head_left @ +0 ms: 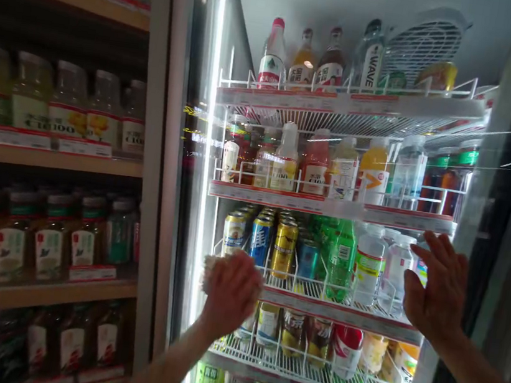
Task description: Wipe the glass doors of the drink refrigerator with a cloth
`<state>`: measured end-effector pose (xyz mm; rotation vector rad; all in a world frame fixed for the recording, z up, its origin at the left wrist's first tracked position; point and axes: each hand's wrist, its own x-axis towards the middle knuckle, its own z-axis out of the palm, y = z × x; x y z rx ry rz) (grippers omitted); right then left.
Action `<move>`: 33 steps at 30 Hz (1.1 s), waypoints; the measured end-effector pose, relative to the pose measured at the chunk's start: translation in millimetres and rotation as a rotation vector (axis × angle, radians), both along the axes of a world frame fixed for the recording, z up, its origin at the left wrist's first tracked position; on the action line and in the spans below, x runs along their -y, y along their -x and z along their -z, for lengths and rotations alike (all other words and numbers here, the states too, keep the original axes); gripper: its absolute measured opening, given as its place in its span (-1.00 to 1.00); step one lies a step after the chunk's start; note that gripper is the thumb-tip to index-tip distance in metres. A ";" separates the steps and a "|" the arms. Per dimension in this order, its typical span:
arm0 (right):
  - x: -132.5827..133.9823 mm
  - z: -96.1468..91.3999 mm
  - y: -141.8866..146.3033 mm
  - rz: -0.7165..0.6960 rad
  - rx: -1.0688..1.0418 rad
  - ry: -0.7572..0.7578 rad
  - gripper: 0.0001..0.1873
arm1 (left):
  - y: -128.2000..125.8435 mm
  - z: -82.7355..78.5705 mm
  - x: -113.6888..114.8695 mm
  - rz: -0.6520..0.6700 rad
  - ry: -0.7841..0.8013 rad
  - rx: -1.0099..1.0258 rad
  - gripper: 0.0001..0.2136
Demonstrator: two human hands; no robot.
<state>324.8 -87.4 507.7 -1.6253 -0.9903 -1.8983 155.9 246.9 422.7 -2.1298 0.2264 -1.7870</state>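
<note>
My left hand (235, 289) is closed over a pale, crumpled cloth (208, 271), whose edge sticks out on the left. Hand and cloth are in front of the cooler's glass door, level with the shelf of cans; reflections streak the glass. My right hand (443, 285) is raised near the right side of the door with its fingers apart, and nothing shows in it. Whether its fingertips touch the glass I cannot tell. Beyond the left hand stand a blue can (260, 240) and a gold can (284, 249). A clear bottle (399, 267) is behind the right fingers.
Inside the lit cooler, wire shelves (323, 208) carry several rows of bottles and cans. A white fan grille (427, 48) rests on top. Left of the door frame (160, 160), wooden shelves (52, 160) hold more bottles. A bright light strip (209, 116) runs down the cooler's left side.
</note>
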 end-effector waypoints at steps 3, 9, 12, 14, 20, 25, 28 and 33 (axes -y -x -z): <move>1.8 0.9 -2.3 0.014 0.001 0.014 -0.63 | -0.1 13.2 4.4 0.101 -0.204 -0.145 -0.58; -1.1 1.1 -0.8 0.032 0.010 0.004 -0.62 | 8.0 -23.5 -41.0 -0.083 0.205 0.195 -0.50; -2.9 0.9 -0.1 0.050 0.022 0.005 -0.62 | 5.6 -6.0 -22.5 0.051 -0.085 -0.037 -0.59; -2.7 1.1 -0.5 0.055 0.056 0.017 -0.62 | 5.2 1.3 -13.8 0.143 -0.334 -0.197 -0.64; -3.6 2.6 -0.2 0.046 -0.005 -0.008 -0.63 | 7.7 -41.0 -40.1 -0.027 0.003 0.067 -0.59; -4.9 1.5 -0.1 0.070 0.040 -0.013 -0.61 | -3.1 -32.4 -11.7 0.110 -0.348 -0.170 -0.59; -4.5 0.9 0.6 0.058 0.030 -0.001 -0.60 | -5.6 -53.7 -14.3 0.055 -0.265 -0.081 -0.59; -4.1 1.0 2.3 0.042 0.017 -0.010 -0.62 | -13.7 -84.9 -16.3 -0.063 0.125 0.168 -0.46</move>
